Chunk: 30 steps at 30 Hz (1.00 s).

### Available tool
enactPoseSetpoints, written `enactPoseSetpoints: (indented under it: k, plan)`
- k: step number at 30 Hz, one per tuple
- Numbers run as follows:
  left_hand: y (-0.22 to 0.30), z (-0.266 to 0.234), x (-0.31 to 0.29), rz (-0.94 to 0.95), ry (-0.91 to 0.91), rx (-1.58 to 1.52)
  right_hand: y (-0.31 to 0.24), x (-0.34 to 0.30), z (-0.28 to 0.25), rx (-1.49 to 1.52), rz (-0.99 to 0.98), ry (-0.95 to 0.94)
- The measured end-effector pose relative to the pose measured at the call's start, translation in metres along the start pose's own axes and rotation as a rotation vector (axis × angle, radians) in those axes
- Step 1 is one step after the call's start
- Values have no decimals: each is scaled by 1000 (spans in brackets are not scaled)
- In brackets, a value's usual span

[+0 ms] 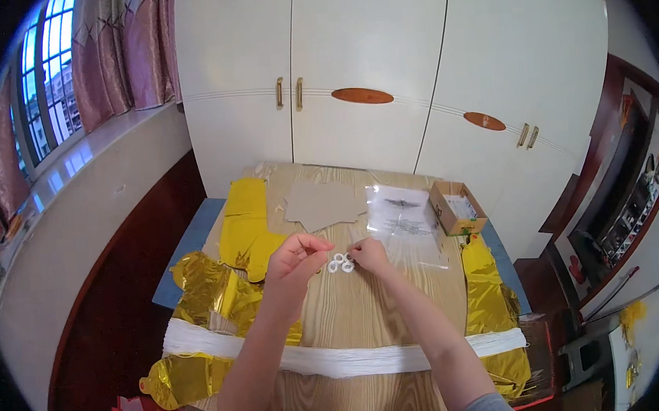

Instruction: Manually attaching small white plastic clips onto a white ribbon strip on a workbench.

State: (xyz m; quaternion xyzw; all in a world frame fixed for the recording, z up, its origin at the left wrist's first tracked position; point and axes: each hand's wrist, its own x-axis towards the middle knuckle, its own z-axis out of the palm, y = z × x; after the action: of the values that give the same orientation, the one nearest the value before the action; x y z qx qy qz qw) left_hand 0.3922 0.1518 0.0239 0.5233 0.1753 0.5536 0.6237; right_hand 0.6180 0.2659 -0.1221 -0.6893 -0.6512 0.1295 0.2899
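Several small white rings [340,263] lie in a cluster on the wood-patterned tabletop [336,304]. My right hand [369,254] is at their right side, its fingers pinched at the edge of the rightmost ring and partly covering it. Just left of the cluster, my left hand [291,260] is raised over the table. Its fingers are bent, with a gap between thumb and forefinger, and I see nothing in them. Below both hands, a long bundle of white string [356,360] stretches across the table, passing under my forearms.
Shiny gold foil pieces [205,287] lie at left, more gold foil [488,294] at right. Toward the back are grey-brown cardboard sheets [323,206], a printed sheet in clear plastic [402,212] and an open cardboard box [458,208]. White cabinets [364,43] stand behind the table.
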Motion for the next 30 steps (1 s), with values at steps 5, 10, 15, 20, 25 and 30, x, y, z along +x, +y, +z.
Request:
enactPoseSetpoints:
  k: [5, 10, 15, 20, 25, 30]
  plan:
    - [-9, -1, 3, -35, -24, 64, -11, -32, -29, 98, -19, 106]
    - [-61, -7, -11, -136, -53, 384, -28, -111, -59, 181, -136, 55]
    - [-135, -19, -56, -225, -246, 765, -36, -187, -65, 262, -378, -107]
    - [-142, -5, -76, 115, -302, 1013, -10, -210, -67, 283, -166, -174]
    - [-136, 2, -83, 315, -380, 1167, 11, -214, -73, 314, -172, -183]
    - [-130, 0, -86, 345, -467, 1225, -3, -215, -80, 283, -277, -124]
